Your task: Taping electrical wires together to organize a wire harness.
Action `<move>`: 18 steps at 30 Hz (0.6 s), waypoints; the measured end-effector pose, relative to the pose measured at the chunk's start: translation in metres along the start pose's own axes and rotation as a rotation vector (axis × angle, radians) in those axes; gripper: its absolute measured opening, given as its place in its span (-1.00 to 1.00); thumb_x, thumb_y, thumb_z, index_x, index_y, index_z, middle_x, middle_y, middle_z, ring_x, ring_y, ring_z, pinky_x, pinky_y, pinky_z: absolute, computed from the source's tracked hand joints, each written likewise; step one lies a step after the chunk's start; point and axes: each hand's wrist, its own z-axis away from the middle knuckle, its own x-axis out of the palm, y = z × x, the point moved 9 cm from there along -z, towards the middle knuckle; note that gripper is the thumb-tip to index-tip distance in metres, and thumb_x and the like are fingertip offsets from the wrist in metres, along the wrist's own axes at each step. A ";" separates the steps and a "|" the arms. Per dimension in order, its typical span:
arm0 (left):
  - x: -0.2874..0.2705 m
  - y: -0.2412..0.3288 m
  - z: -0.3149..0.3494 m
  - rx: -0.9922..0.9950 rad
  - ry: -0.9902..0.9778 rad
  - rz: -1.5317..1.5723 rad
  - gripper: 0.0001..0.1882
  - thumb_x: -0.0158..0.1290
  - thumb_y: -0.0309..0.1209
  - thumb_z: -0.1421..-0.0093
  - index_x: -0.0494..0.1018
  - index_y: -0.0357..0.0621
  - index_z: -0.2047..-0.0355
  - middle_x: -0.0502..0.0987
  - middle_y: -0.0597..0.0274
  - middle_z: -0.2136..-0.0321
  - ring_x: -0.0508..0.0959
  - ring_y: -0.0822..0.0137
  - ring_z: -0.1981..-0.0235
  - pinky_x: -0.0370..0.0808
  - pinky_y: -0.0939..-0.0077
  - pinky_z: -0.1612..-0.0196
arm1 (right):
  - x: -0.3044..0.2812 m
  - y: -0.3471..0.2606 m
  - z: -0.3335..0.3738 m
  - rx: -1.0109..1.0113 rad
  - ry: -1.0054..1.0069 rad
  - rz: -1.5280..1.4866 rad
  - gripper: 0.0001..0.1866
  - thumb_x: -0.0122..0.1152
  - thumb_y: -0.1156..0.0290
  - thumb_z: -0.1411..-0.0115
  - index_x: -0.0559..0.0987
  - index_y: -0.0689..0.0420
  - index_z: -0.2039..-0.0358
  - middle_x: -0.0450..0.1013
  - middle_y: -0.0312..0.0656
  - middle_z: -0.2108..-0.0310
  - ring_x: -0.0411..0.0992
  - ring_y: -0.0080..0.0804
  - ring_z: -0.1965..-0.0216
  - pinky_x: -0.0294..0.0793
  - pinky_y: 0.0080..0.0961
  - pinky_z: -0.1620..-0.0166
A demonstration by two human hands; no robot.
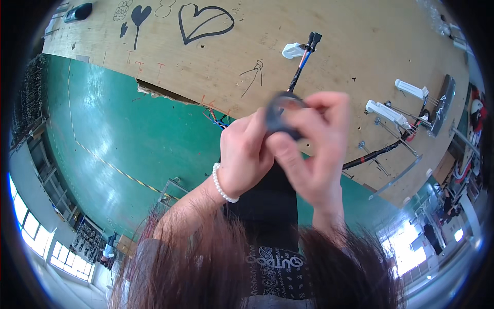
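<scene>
A roll of black tape (274,119), blurred by motion, sits in the fingers of my right hand (316,154), which are closed around it. My left hand (239,149) is closed beside it, on a wire harness (294,82). The harness is wrapped in black and runs up the board from behind the roll. At its far end, blue and orange wires come out into black connectors (314,39). A white clip (292,50) stands next to these connectors. Loose coloured wire ends (217,121) stick out to the left of my left hand. My fingers hide the gripped stretch.
The wooden board (329,15) carries marker drawings. At right stand white clips (383,110), metal pins (362,145) and another black-wrapped harness (381,153). A broken notch (164,92) cuts the board's near edge. Green floor (118,118) lies below.
</scene>
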 end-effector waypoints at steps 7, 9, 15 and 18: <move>0.002 -0.020 0.015 -0.251 -0.087 0.281 -0.92 -0.04 -0.54 -0.26 0.43 -0.30 0.29 0.50 0.04 0.54 0.52 0.17 0.55 0.39 0.44 0.48 | 0.027 0.039 -0.018 0.255 0.104 -0.424 -0.55 0.28 0.22 -0.23 0.31 0.13 0.01 0.22 -0.38 0.34 0.23 -0.63 0.37 0.27 -0.61 0.35; 0.012 -0.033 0.023 -0.426 -0.240 0.416 -0.84 -0.10 -0.47 -0.36 0.42 -0.31 0.28 0.48 0.12 0.55 0.44 0.40 0.57 0.35 0.55 0.48 | 0.055 0.073 -0.012 0.454 0.109 -0.892 -0.50 0.30 0.17 -0.21 0.33 0.16 0.00 0.31 -0.28 0.22 0.30 -0.60 0.29 0.32 -0.59 0.29; 0.007 -0.042 0.035 -0.539 -0.228 0.705 -0.83 -0.08 -0.42 -0.37 0.40 -0.26 0.33 0.31 0.31 0.55 0.24 0.50 0.56 0.26 0.60 0.46 | 0.106 0.061 -0.002 0.380 -0.200 -1.549 -0.28 -0.25 -0.20 -0.35 0.38 0.26 -0.10 0.24 -0.03 -0.21 0.26 -0.10 -0.22 0.43 -0.14 -0.11; 0.000 -0.039 0.033 -0.401 -0.229 0.474 -0.89 -0.05 -0.47 -0.33 0.41 -0.25 0.33 0.33 0.24 0.56 0.28 0.39 0.57 0.28 0.51 0.46 | 0.070 0.072 0.020 0.625 0.097 -1.153 -0.43 -0.12 -0.08 -0.37 0.44 0.23 -0.01 0.31 -0.05 -0.11 0.42 -0.27 0.01 0.48 -0.34 0.06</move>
